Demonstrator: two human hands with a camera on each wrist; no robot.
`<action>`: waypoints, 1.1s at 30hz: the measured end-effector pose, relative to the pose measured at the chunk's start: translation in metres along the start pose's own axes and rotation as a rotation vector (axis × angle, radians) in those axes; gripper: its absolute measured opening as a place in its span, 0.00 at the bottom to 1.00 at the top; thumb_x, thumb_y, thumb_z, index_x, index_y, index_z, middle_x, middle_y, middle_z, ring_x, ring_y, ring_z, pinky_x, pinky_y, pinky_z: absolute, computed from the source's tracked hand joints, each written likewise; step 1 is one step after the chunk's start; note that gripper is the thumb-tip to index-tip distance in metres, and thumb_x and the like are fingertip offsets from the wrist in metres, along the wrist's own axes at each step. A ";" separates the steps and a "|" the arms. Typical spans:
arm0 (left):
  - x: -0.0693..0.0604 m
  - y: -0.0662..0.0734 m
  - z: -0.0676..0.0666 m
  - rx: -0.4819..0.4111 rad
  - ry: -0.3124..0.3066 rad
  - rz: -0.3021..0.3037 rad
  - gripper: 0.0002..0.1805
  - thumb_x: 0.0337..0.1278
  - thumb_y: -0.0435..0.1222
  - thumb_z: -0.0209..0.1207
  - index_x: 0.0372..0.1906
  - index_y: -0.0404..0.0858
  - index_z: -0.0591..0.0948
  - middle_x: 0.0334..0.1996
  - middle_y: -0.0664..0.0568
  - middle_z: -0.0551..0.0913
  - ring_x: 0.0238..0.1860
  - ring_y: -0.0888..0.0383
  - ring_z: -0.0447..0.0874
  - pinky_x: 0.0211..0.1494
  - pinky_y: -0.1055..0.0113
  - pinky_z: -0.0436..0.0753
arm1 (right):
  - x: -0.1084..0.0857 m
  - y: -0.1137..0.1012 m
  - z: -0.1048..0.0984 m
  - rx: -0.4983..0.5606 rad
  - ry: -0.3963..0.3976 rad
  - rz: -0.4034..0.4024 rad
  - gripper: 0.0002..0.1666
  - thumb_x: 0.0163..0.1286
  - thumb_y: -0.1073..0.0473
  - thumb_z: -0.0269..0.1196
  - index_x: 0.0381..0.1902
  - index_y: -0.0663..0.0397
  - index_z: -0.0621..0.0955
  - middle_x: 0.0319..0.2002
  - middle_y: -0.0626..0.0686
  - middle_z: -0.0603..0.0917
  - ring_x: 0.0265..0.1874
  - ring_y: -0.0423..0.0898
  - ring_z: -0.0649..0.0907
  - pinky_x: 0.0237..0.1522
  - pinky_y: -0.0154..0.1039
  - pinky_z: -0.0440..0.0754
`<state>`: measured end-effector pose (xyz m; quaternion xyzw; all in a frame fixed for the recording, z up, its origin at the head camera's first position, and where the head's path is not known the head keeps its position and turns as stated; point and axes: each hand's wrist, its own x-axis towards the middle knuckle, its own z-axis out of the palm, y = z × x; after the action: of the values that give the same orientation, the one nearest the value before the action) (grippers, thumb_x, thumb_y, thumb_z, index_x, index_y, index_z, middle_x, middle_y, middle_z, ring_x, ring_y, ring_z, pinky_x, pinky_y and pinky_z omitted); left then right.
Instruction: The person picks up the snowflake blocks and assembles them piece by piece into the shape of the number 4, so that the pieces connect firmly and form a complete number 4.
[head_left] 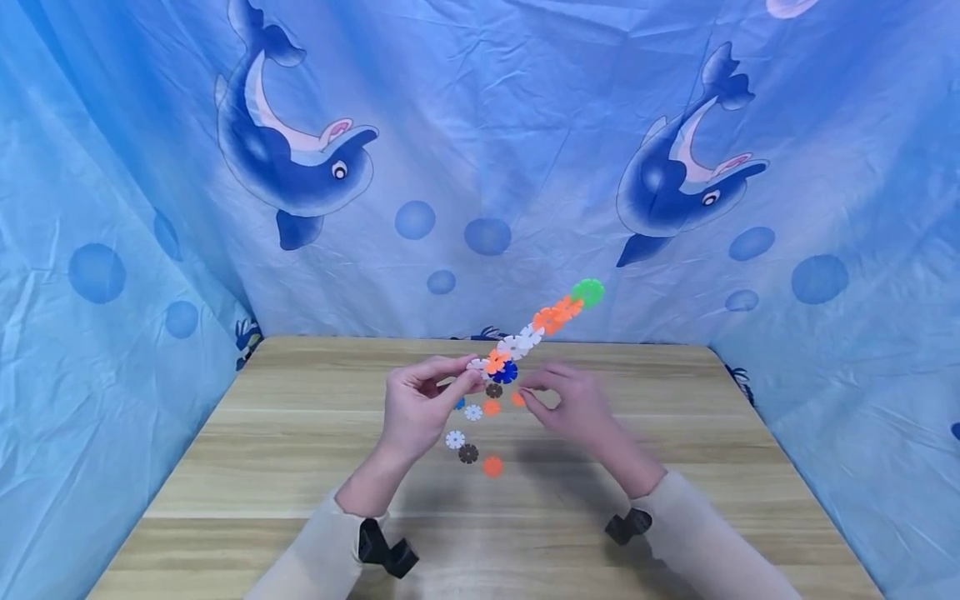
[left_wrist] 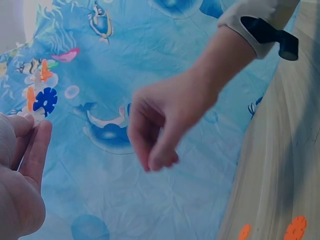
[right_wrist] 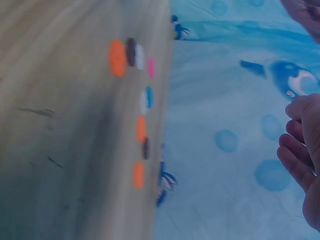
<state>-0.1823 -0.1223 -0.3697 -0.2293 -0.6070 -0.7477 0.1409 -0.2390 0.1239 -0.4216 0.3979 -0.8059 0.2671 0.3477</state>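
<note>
My left hand (head_left: 422,408) pinches the lower end of a chain of notched plastic discs, at a white disc (head_left: 477,365). From there the chain slants up and right through an orange disc (head_left: 497,361), a blue disc (head_left: 506,372), white discs (head_left: 514,347) and orange discs (head_left: 550,320) to a green disc (head_left: 588,292). To the right of the chain is my right hand (head_left: 572,402), blurred, its fingers loosely bent and nothing visible between them. In the left wrist view, the right hand (left_wrist: 172,117) hangs apart from the blue disc (left_wrist: 45,101).
Loose discs lie on the wooden table (head_left: 300,467) below the hands: orange (head_left: 492,466), brown (head_left: 468,453), white (head_left: 455,439) and several more. The right wrist view also has a pink disc (right_wrist: 151,67). A blue dolphin-print curtain (head_left: 480,167) stands behind the table.
</note>
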 end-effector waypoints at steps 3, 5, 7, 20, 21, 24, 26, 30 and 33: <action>0.000 0.000 0.001 0.009 0.001 0.007 0.13 0.64 0.22 0.68 0.50 0.18 0.85 0.40 0.61 0.94 0.37 0.60 0.96 0.47 0.60 0.94 | -0.004 -0.005 0.010 0.029 -0.088 0.070 0.08 0.59 0.65 0.79 0.37 0.51 0.91 0.33 0.47 0.91 0.32 0.42 0.90 0.37 0.37 0.92; 0.001 0.000 0.001 0.015 0.003 0.018 0.13 0.64 0.22 0.68 0.50 0.17 0.85 0.40 0.62 0.94 0.36 0.60 0.96 0.47 0.61 0.94 | -0.007 -0.008 0.018 0.040 -0.139 0.101 0.08 0.61 0.64 0.78 0.38 0.51 0.92 0.33 0.47 0.91 0.33 0.42 0.90 0.38 0.36 0.92; 0.001 0.000 0.001 0.019 0.004 0.031 0.12 0.64 0.22 0.68 0.48 0.17 0.85 0.39 0.62 0.94 0.36 0.61 0.95 0.46 0.61 0.94 | -0.010 -0.010 0.028 0.059 -0.180 0.119 0.08 0.62 0.63 0.78 0.39 0.50 0.92 0.35 0.47 0.92 0.33 0.42 0.90 0.38 0.34 0.92; 0.004 -0.003 0.004 0.009 -0.059 0.077 0.08 0.60 0.16 0.66 0.43 0.17 0.83 0.37 0.61 0.91 0.37 0.63 0.94 0.45 0.61 0.95 | -0.023 -0.024 0.081 0.108 -0.580 0.343 0.10 0.72 0.55 0.73 0.47 0.51 0.92 0.43 0.48 0.91 0.41 0.41 0.87 0.46 0.32 0.90; 0.004 -0.003 0.005 0.004 -0.063 0.077 0.07 0.59 0.16 0.65 0.43 0.17 0.83 0.37 0.61 0.91 0.37 0.63 0.94 0.45 0.61 0.95 | -0.023 -0.026 0.084 0.105 -0.590 0.341 0.10 0.72 0.54 0.73 0.47 0.51 0.92 0.43 0.47 0.91 0.41 0.41 0.87 0.47 0.32 0.90; 0.003 -0.003 0.005 -0.007 -0.070 0.077 0.07 0.59 0.15 0.64 0.42 0.18 0.82 0.36 0.60 0.90 0.37 0.63 0.93 0.45 0.61 0.95 | -0.023 -0.031 0.089 0.117 -0.604 0.333 0.08 0.71 0.53 0.73 0.42 0.50 0.92 0.38 0.46 0.91 0.38 0.37 0.85 0.44 0.31 0.88; 0.003 -0.002 0.005 -0.014 -0.072 0.078 0.06 0.59 0.15 0.64 0.41 0.18 0.81 0.36 0.59 0.90 0.37 0.63 0.93 0.45 0.60 0.95 | -0.022 -0.035 0.092 0.122 -0.624 0.323 0.06 0.71 0.53 0.74 0.39 0.48 0.92 0.35 0.43 0.90 0.34 0.35 0.83 0.41 0.29 0.86; 0.001 -0.001 0.004 -0.011 -0.075 0.083 0.05 0.60 0.16 0.64 0.40 0.18 0.82 0.37 0.59 0.90 0.36 0.63 0.94 0.46 0.60 0.95 | -0.023 -0.039 0.094 0.092 -0.678 0.271 0.05 0.71 0.53 0.73 0.38 0.47 0.91 0.32 0.42 0.87 0.32 0.33 0.79 0.40 0.28 0.84; 0.001 -0.001 0.003 -0.001 -0.066 0.085 0.05 0.60 0.16 0.65 0.40 0.19 0.82 0.38 0.60 0.91 0.36 0.63 0.94 0.46 0.60 0.95 | -0.023 -0.041 0.095 0.061 -0.694 0.231 0.05 0.72 0.54 0.73 0.40 0.47 0.92 0.34 0.43 0.88 0.34 0.34 0.81 0.43 0.30 0.85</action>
<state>-0.1828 -0.1191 -0.3693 -0.2796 -0.6006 -0.7335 0.1522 -0.2280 0.0456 -0.4915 0.3814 -0.9071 0.1778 0.0090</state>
